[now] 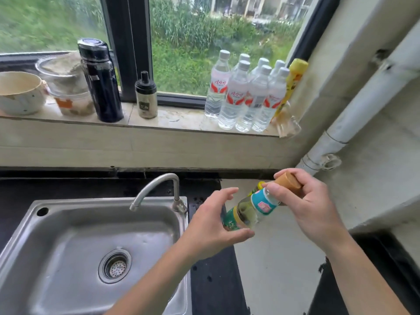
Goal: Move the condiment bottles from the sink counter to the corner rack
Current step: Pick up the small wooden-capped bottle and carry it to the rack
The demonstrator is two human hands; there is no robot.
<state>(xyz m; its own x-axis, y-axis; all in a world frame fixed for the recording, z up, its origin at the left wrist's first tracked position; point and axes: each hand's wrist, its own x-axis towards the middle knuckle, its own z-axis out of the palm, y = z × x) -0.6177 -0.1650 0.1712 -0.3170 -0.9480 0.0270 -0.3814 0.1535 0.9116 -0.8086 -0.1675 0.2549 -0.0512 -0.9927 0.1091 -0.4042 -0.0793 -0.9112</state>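
A clear condiment bottle [247,210] with pale liquid, a tan cap, a blue neck label and a green body label hangs tilted above the counter, right of the sink. My right hand [313,208] grips its cap and neck. My left hand [209,226] is cupped around the bottle's lower end with fingers spread; the thumb lies under the base and the fingers stand off the glass. Just behind the neck, a second bottle's yellow cap [260,185] and a bit of green show; the rest is hidden.
A steel sink [68,235] with a curved faucet [156,185] lies on the left in a black counter [213,280]. The windowsill holds several water bottles [245,96], a black flask [102,83], a small spice jar [146,96], bowls and a yellow bottle [293,83]. A white pipe [354,114] slants down the right wall.
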